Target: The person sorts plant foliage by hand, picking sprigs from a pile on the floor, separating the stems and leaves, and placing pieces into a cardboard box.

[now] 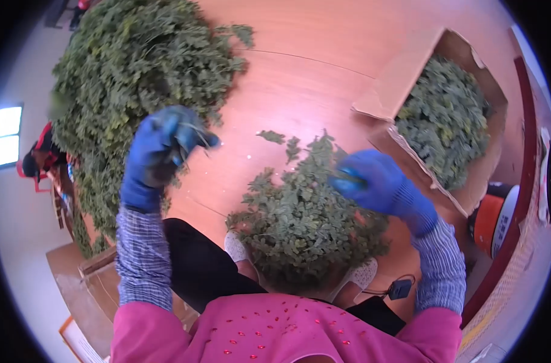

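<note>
While the left hand has fingers clamped on thin stems, light pressure should prevent bruising. Right hand: fingers curled round an unclear green item, by the near leafy heap.

Pile of leafy greens: small lobed leaves, muted green, loosely mounded on the floor. Thin stems: pale, slightly blurred, projecting from the left hand.

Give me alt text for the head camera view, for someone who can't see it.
A person's blue-gloved left hand holds thin stems; their blue-gloved right hand is beside a leafy green pile between their shoes. A larger leafy heap lies at left, an open cardboard box of greens at right.
</note>
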Demonstrator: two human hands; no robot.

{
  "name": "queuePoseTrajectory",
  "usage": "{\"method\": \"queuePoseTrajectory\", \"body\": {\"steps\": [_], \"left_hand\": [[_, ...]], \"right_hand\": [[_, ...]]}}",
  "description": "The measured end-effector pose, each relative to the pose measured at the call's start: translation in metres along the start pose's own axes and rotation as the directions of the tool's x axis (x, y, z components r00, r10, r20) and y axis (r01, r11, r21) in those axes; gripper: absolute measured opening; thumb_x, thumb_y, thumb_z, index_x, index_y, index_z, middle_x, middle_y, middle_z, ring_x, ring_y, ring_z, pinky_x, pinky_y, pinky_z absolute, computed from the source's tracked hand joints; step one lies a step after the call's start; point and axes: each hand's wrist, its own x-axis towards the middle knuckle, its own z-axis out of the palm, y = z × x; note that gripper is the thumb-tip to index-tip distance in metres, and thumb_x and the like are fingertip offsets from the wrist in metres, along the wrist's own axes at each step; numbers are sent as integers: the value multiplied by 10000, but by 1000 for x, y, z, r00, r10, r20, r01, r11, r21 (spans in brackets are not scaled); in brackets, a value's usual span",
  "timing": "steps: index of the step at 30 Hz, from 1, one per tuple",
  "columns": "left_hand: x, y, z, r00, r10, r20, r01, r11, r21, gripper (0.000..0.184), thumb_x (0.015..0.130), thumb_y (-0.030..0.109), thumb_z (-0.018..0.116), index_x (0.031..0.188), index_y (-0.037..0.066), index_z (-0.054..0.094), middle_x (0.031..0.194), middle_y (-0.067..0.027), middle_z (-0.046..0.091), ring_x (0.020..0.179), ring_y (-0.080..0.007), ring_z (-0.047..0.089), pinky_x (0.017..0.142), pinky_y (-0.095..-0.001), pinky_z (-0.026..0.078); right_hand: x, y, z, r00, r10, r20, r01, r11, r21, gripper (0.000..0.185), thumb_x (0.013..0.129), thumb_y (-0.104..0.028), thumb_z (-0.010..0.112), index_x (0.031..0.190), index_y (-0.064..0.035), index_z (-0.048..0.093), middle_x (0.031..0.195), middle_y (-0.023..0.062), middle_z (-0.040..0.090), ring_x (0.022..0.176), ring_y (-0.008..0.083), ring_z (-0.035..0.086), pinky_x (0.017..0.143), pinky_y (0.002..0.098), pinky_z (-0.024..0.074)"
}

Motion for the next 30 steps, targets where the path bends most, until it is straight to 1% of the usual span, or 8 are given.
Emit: {"method": "queuePoseTrajectory", "body": {"steps": [9,13,17,19,21,23,26,30], "left_hand": [[-380,-191,-148,777,-482,-406,609,740,286,204,854,36,634,1055,14,656,917,-5,667,798,-102,609,701,-265,510],[-605,-252,-59,197,-916,-349,941,277,-194,260,799,67,677,1058,45,668,934,-48,683,827,-148,633,746,-341,527],[-604,-202,-30,-255,-955,-153,935,-284,214,205,775,217,714,947,107,723,876,-91,698,800,-196,654,727,-380,525],[-566,-206,-64,-94,-961,-261,858,-211,468,203,763,292,733,892,137,751,847,-113,705,786,-219,664,718,-399,524],[-531,-280,-141,636,-631,-444,596,35,802,310,741,432,702,793,128,731,894,-87,709,733,-198,673,660,-377,529],[-366,-243,-175,396,-507,-766,823,566,51,285,816,371,616,890,111,708,808,-107,699,684,-253,668,610,-369,519],[-232,-277,-237,409,247,-879,805,356,475,513,812,501,615,1112,83,609,986,-174,673,904,-338,649,774,-429,505],[-161,-312,-272,318,179,-931,896,264,357,326,834,368,580,987,81,596,916,-181,665,827,-365,649,698,-475,497]], "right_hand": [[-19,-31,69,822,-78,565,49,997,67,530,776,-316,664,1226,-69,529,1164,141,578,1047,329,562,930,441,408],[21,-31,67,838,65,541,-1,993,-118,474,810,-301,627,1216,-70,540,1189,139,577,1096,321,538,971,425,383],[48,-48,84,761,39,647,81,985,-155,448,813,-276,619,1210,-82,546,1197,135,574,1095,304,541,974,421,376],[64,-57,97,753,-40,657,156,981,-119,432,815,-279,615,1196,-86,550,1172,128,581,1081,299,546,974,417,377],[80,-70,112,741,-107,663,221,971,-91,417,817,-283,611,1182,-90,553,1148,121,588,1068,294,550,973,413,377],[101,-92,133,699,-167,696,303,950,-76,380,832,-305,597,1151,-103,558,1087,117,594,1031,286,560,981,396,375],[117,-113,174,561,-138,816,358,930,-89,376,820,-260,610,1158,-102,562,1105,107,602,1008,288,569,944,426,385],[114,-140,200,593,-205,779,448,888,-107,382,834,-264,599,1177,-108,541,1117,104,591,1028,270,564,976,421,360]]}}
